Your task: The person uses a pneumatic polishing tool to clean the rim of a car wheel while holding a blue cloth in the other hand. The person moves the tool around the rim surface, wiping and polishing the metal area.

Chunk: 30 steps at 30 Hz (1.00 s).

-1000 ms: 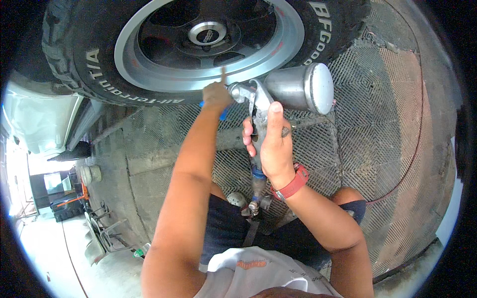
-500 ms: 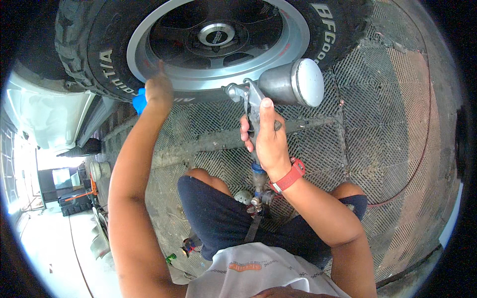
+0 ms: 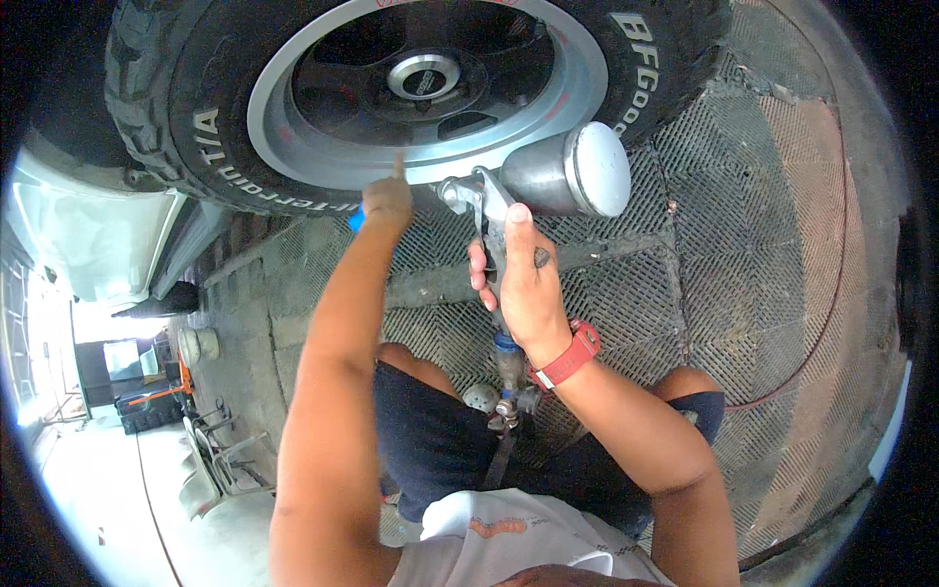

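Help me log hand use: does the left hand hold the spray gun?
No, the right hand grips the spray gun by its handle.

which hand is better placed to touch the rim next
Likely the left: the left hand is at the near edge of the rim with a small blue thing, while the right hand is occupied gripping the spray gun.

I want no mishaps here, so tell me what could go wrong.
The spray gun in the right hand has its head near the left hand, so a stray squeeze might spray it. The gun's metal cup appears close to the wheel rim and could knock it. The red hose curving across the floor might snag.
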Available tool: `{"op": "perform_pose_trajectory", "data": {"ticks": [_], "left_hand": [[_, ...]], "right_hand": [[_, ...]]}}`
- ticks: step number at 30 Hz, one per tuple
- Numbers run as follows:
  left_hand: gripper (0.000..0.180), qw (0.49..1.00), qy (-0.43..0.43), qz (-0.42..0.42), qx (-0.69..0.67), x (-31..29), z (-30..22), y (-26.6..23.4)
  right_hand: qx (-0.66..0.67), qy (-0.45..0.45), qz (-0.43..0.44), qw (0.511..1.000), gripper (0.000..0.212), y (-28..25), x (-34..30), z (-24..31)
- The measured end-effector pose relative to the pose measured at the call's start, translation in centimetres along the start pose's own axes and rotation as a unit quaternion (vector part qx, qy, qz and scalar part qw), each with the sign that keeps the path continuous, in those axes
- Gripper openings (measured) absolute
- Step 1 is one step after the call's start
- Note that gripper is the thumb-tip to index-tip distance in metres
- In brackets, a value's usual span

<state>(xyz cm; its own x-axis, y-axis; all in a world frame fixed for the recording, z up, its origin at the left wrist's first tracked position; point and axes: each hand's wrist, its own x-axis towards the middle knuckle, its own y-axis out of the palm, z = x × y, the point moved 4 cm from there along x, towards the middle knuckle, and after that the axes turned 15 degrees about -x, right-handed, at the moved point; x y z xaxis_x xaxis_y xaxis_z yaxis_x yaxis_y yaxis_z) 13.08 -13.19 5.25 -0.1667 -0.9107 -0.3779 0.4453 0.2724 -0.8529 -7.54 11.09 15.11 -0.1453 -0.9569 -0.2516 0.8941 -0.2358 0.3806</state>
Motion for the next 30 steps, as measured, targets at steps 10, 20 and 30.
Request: {"op": "perform_pose_trajectory", "data": {"ticks": [10,20,30], "left_hand": [[0.097,0.985,-0.059,-0.067,0.145,-7.6,6.4,-15.7],[0.086,0.995,-0.058,-0.020,0.073,1.3,2.9,-1.7],[0.128,0.962,0.130,-0.045,-0.235,5.1,-8.4,5.4]], "right_hand": [[0.037,0.013,-0.006,0.999,0.062,-0.7,1.3,-1.2],[0.031,0.016,-0.037,0.999,0.065,-1.6,0.6,-0.4],[0.030,0.015,-0.034,0.999,0.066,-1.8,0.0,-0.9]]}}
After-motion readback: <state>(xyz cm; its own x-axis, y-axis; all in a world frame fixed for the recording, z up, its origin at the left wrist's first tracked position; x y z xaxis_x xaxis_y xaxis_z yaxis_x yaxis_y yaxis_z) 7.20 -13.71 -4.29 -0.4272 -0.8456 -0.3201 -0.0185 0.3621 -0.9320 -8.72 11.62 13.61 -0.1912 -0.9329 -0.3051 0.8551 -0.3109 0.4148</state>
